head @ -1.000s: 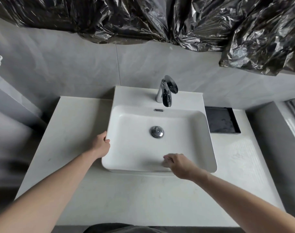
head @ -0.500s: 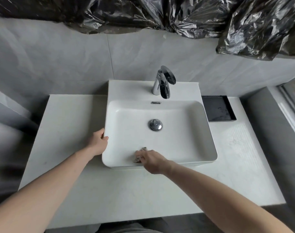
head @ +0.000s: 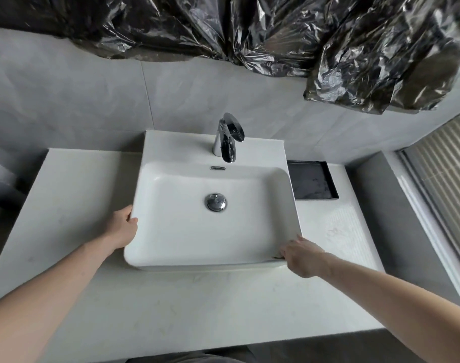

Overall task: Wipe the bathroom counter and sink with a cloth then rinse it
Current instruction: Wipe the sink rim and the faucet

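Note:
A white square sink (head: 171,231) sits on a pale stone counter (head: 197,305). My left hand (head: 122,227) grips the sink's left rim, thumb over the edge. My right hand (head: 303,256) is at the sink's front right corner, fingers curled over the rim and pressing a small brownish cloth (head: 276,257) against it. Only a sliver of the cloth shows under my fingers. A chrome faucet (head: 227,138) stands at the back of the sink, and no water runs from it. The round chrome drain plug (head: 216,202) lies in the basin's middle.
A black tray (head: 311,179) lies on the counter right of the sink. Crumpled black plastic sheeting (head: 276,35) hangs above on the grey tiled wall. A window with blinds (head: 443,163) is at the far right.
My right hand slid with the cloth along the sink's front rim, first left toward the middle, then right to the front right corner. My left hand stayed on the left rim.

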Demonstrator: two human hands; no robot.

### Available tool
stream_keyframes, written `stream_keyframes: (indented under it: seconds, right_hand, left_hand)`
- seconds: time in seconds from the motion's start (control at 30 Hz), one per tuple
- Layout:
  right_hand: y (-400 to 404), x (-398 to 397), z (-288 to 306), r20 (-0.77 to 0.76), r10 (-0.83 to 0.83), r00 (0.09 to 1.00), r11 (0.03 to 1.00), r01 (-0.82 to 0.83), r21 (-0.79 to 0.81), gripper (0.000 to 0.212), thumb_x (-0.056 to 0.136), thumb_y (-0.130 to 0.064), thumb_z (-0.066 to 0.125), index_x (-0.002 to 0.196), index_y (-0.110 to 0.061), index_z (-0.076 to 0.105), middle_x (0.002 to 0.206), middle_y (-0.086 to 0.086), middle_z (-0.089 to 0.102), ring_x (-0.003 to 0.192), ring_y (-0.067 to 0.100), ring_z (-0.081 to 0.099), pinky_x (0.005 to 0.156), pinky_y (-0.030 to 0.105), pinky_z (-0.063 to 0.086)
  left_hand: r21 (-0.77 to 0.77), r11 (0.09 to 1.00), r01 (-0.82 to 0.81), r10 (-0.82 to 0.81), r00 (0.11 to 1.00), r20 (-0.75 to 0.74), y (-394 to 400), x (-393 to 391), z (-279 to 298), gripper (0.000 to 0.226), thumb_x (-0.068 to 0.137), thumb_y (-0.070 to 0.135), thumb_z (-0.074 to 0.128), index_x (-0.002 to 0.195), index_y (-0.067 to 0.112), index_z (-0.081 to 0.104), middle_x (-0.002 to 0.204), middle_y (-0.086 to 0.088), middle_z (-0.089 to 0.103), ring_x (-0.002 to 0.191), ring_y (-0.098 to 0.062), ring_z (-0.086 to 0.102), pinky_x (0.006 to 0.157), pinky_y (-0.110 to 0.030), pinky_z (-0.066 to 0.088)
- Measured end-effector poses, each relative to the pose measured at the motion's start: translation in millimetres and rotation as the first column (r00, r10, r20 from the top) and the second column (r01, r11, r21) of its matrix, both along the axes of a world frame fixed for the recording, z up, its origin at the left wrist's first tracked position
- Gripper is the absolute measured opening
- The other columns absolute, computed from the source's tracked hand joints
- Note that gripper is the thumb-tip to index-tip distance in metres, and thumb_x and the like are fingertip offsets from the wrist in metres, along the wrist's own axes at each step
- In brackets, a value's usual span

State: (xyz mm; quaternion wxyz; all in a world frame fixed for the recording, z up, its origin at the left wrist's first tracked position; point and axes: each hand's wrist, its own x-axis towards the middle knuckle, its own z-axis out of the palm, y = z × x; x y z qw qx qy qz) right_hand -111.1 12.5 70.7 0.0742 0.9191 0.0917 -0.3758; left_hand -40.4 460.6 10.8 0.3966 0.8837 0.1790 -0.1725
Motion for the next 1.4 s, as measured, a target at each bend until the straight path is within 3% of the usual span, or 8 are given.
stream_keyframes:
  seconds: [0.07,0.2,0.33,0.47,0.93,1.07,1.27,1.4]
  right_hand:
    - [-14.0,0.0,-0.5,0.021,0.092,0.996,0.996,-0.091,-0.015,0.032,0.078,0.003,0.031,0.082,-0.025,0.047,0.09,-0.004,0.049,0.093,0.019,0.041,0.125,0.029,0.015]
    - [-29.8,9.9,-6.0,0.038,0.228,0.973,0.974,-0.227,-0.013,0.051,0.072,0.006,0.027,0.104,-0.021,0.055,0.103,-0.004,0.05,0.111,0.016,0.057,0.13,0.038,-0.006]
    - [-39.1,23.7,-16.2,0.083,0.369,0.926,0.929,-0.367,-0.036,0.05,0.085,0.003,0.044,0.129,-0.019,0.054,0.13,-0.001,0.059,0.134,0.013,0.047,0.13,0.044,-0.006]
    - [-48.6,44.4,-34.2,0.154,0.458,0.876,0.889,-0.446,-0.108,0.054,0.084,0.001,0.053,0.136,-0.014,0.05,0.133,0.002,0.054,0.136,0.018,0.045,0.129,0.045,-0.01]
    - [-56.9,183.4,-54.6,0.302,0.458,0.836,0.888,-0.411,-0.208,0.051,0.099,-0.009,0.039,0.15,-0.013,0.042,0.155,0.006,0.041,0.152,0.022,0.028,0.129,0.044,0.002]
    - [-59.2,180.0,-59.1,0.335,0.462,0.821,0.887,-0.435,-0.155,0.05,0.095,-0.01,0.036,0.143,-0.013,0.05,0.149,0.006,0.047,0.149,0.025,0.03,0.128,0.037,0.01]
    - [-65.9,112.5,-67.7,0.391,0.477,0.787,0.855,-0.519,0.001,0.052,0.076,-0.014,0.033,0.109,-0.012,0.074,0.11,0.006,0.07,0.118,0.027,0.062,0.116,0.037,0.042]
    - [-68.5,82.2,-56.0,0.306,0.459,0.834,0.853,-0.51,0.111,0.026,0.073,-0.008,0.063,0.092,-0.021,0.074,0.097,-0.003,0.073,0.102,0.018,0.07,0.101,0.027,0.052]
  left_hand:
    - [0.011,1.0,-0.017,0.017,1.0,0.004,-3.5,-0.1,0.0,0.03,0.098,0.0,0.044,0.111,0.016,0.065,0.098,-0.007,0.069,0.086,-0.03,0.059,0.063,-0.029,0.039]
    - [0.046,0.998,-0.052,0.053,0.999,-0.006,-8.0,-0.5,-1.6,0.032,0.098,0.0,0.043,0.114,0.017,0.066,0.105,-0.009,0.071,0.092,-0.034,0.062,0.066,-0.029,0.04]
    - [0.11,0.989,-0.098,0.1,0.995,-0.011,-15.1,-0.1,-2.9,0.034,0.098,-0.001,0.042,0.116,0.016,0.066,0.1,-0.008,0.068,0.086,-0.032,0.057,0.064,-0.03,0.038]
    - [0.167,0.98,-0.111,0.117,0.993,-0.022,-15.4,1.4,-5.3,0.035,0.097,0.002,0.044,0.12,0.017,0.067,0.101,-0.009,0.069,0.087,-0.033,0.059,0.069,-0.033,0.041]
    - [0.25,0.956,-0.154,0.169,0.985,-0.041,-21.7,4.9,-5.5,0.031,0.099,0.002,0.045,0.115,0.019,0.067,0.102,-0.008,0.069,0.086,-0.032,0.054,0.07,-0.032,0.038]
    - [0.251,0.954,-0.165,0.182,0.982,-0.046,-21.2,3.2,-4.6,0.029,0.099,0.004,0.046,0.112,0.02,0.066,0.098,-0.007,0.069,0.082,-0.031,0.053,0.067,-0.033,0.038]
    - [0.236,0.957,-0.167,0.179,0.983,-0.031,-26.4,1.4,1.4,0.039,0.099,0.002,0.044,0.122,0.025,0.066,0.097,-0.003,0.067,0.084,-0.031,0.055,0.065,-0.03,0.039]
    - [0.253,0.956,-0.149,0.168,0.984,-0.057,-24.6,1.9,1.3,0.042,0.099,0.005,0.045,0.125,0.031,0.065,0.111,-0.007,0.072,0.088,-0.032,0.057,0.071,-0.032,0.041]
